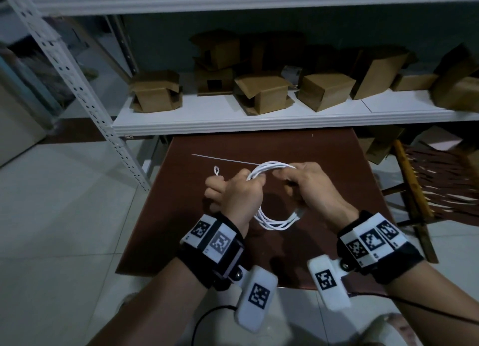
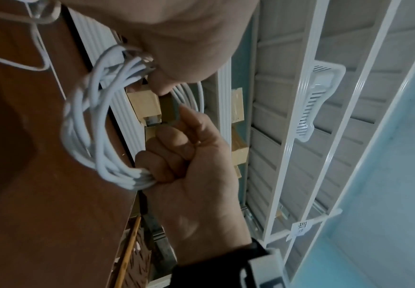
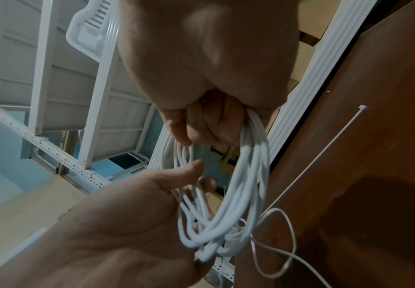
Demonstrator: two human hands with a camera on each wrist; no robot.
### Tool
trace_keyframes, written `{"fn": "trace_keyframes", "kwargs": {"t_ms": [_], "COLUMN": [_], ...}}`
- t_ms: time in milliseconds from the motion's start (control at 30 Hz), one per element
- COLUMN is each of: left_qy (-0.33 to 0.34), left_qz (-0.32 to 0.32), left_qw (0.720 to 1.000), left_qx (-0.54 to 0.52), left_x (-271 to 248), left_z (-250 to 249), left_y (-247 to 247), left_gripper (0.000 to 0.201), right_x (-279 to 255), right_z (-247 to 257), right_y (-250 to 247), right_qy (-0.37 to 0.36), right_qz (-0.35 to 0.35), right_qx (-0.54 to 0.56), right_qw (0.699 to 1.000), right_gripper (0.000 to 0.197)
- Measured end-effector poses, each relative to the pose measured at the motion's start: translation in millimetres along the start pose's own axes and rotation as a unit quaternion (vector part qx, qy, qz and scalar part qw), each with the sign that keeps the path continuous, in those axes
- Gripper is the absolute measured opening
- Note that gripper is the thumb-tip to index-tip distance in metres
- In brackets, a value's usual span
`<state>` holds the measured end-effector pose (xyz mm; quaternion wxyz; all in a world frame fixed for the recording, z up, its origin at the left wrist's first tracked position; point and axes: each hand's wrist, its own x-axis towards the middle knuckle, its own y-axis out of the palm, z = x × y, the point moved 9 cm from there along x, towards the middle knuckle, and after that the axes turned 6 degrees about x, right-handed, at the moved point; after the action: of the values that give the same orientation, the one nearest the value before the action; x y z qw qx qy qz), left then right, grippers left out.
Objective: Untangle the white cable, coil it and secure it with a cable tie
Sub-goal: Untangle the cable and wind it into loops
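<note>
Hanging above the brown table (image 1: 337, 164), the round white cable (image 1: 272, 222) coil is gripped w/ curled fingers by left hand (image 1: 233, 193) & right hand (image 1: 313, 187); thin straight cable tie (image 3: 324, 154) is shown whole only in right-wrist view

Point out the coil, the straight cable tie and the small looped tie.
coil (image 1: 272, 222): head view, lower arc of the strands.
straight cable tie (image 1: 223, 159): head view, middle of the strip on the table.
looped tie (image 1: 216, 170): head view, the small loop beside the left hand.
</note>
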<state>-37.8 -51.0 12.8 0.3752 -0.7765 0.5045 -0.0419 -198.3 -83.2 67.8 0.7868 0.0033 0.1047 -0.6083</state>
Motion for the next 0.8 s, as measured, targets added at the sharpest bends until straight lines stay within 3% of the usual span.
{"fn": "trace_keyframes", "kwargs": {"t_ms": [67, 133, 200, 300, 367, 533, 700, 800], "left_qy": [0.015, 0.072, 0.143, 0.142, 0.130, 0.081, 0.071, 0.059], "left_qz": [-0.073, -0.098, -0.036, 0.064, 0.135, 0.239, 0.301, 0.315], "left_qw": [0.997, 0.993, 0.982, 0.942, 0.917, 0.886, 0.878, 0.875], "left_qx": [0.021, -0.001, -0.121, -0.299, -0.353, -0.390, -0.366, -0.362], "left_x": [-5, -3, 1, -1, -9, -16, -22, -23], "left_z": [-3, -11, -21, -27, -36, -42, -46, -46], "left_y": [-13, -18, -9, 0, 6, 14, 23, 26], "left_gripper": [0.037, 0.029, 0.034, 0.032, 0.030, 0.022, 0.040, 0.044], "right_x": [1, 1, 0, 1, 2, 0, 3, 5], "right_z": [1, 1, 2, 8, 10, 7, 2, -1], "right_y": [0, 3, 4, -1, -5, -8, -15, -15], "right_qy": [-0.002, -0.002, -0.003, -0.014, -0.022, -0.012, -0.008, -0.009], "right_qz": [-0.002, -0.003, -0.007, -0.012, -0.017, -0.034, -0.046, -0.043], "right_qx": [0.003, 0.007, 0.024, 0.055, 0.055, 0.109, 0.156, 0.171], "right_qw": [1.000, 1.000, 1.000, 0.998, 0.998, 0.993, 0.987, 0.984], "right_gripper": [0.043, 0.043, 0.043, 0.033, 0.020, 0.031, 0.008, 0.006]}}
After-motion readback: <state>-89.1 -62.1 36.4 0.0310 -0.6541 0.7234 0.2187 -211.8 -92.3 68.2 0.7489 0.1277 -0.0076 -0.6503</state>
